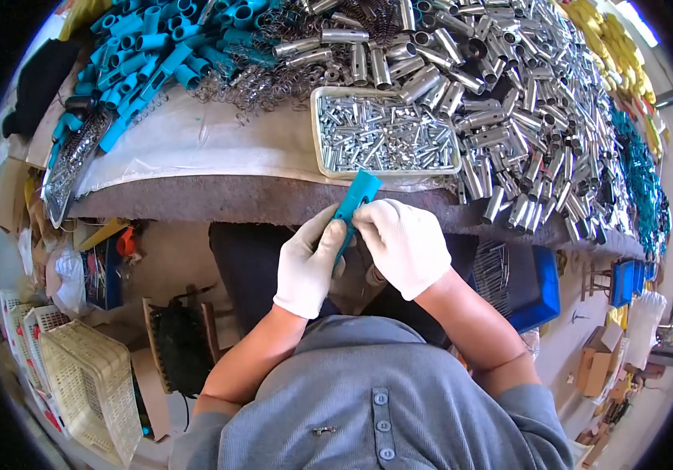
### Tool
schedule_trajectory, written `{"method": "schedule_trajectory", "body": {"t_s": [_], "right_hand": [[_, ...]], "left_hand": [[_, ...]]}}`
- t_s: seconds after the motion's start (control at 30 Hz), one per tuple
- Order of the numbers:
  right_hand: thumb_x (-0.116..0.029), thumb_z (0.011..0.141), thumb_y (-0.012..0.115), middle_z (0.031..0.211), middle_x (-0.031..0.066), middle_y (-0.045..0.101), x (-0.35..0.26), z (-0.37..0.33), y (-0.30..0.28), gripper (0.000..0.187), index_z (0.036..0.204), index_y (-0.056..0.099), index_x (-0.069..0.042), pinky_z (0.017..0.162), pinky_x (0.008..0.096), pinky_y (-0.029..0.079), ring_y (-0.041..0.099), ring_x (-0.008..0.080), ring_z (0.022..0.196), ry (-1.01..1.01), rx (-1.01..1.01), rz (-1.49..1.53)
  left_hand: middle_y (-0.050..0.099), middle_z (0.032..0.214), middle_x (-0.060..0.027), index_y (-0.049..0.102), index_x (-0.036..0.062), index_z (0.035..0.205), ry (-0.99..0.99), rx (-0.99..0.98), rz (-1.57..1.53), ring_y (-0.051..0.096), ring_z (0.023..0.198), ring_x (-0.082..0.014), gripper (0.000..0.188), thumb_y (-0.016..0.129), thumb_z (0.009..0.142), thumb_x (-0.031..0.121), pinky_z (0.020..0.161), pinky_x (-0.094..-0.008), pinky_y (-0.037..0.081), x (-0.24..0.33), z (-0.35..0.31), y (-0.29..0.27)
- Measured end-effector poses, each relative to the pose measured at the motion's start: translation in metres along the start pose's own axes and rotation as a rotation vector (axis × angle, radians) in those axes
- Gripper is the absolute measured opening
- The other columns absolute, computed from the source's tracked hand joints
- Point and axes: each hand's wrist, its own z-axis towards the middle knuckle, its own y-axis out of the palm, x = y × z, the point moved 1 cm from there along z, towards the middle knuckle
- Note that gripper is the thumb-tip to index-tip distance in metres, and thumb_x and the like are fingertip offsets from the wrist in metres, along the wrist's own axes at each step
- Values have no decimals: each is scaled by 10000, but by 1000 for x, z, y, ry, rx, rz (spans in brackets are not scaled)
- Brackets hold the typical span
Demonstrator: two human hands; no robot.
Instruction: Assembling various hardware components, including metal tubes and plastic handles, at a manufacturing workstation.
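Note:
Both my hands wear white knit gloves and meet over my lap, just below the table's near edge. My left hand [310,258] is wrapped round a teal plastic tube [361,190], its thumb lying along the side. The tube tilts, its upper end pointing away from me. My right hand [404,244] pinches at the tube's side near a small dark hole; whatever the fingertips hold, if anything, is hidden. Just beyond the hands stands a white tray [318,141] full of small metal pins [387,131].
Teal tubes [148,43] heap at the far left, beside tangled wire springs [254,90]. Shiny metal tubes [501,102] cover the table's right side. A blue bin [544,288] stands below right. Plastic crates [90,384] sit on the floor at left, near a dark stool [180,345].

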Motion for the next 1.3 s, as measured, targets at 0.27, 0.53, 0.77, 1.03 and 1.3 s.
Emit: {"method": "schedule_trajectory", "body": {"t_s": [0.27, 0.53, 0.77, 1.03, 1.3], "right_hand": [[-187, 854, 553, 755, 112, 607, 3, -6, 17, 99, 866, 526, -93, 626, 421, 486, 617, 313, 700, 27, -58, 24], [-205, 879, 498, 727, 129, 598, 8, -1, 19, 143, 824, 519, -75, 606, 421, 494, 625, 308, 684, 21, -121, -24], [-133, 855, 537, 818, 141, 621, 15, -7, 12, 117, 936, 597, -73, 693, 418, 503, 620, 342, 774, 64, -48, 283], [-52, 848, 592, 837, 107, 660, 15, -5, 3, 142, 977, 645, -29, 630, 291, 517, 663, 176, 687, 243, -55, 471], [-85, 831, 616, 793, 125, 648, 10, -3, 14, 116, 933, 644, -37, 657, 316, 514, 658, 247, 715, 196, 18, 367]], "left_hand": [[600, 786, 6, 561, 48, 1240, -129, 8, -140, 464, 500, -36, 382, 514, 957, 301, 424, -177, 354, -23, 0, -4], [602, 786, 4, 554, 40, 1242, -160, 36, -108, 471, 496, -34, 381, 525, 954, 288, 419, -174, 359, -24, 4, -3], [590, 803, -10, 544, 53, 1246, -212, -31, -249, 444, 459, -48, 404, 488, 965, 339, 375, -185, 321, -26, 9, -12], [573, 817, -24, 542, 55, 1235, -256, -121, -369, 403, 428, -54, 411, 457, 973, 360, 351, -186, 289, -25, 13, -16], [591, 803, -14, 549, 61, 1239, -195, -119, -292, 430, 446, -42, 395, 474, 970, 341, 360, -175, 312, -29, 10, -14]]}}
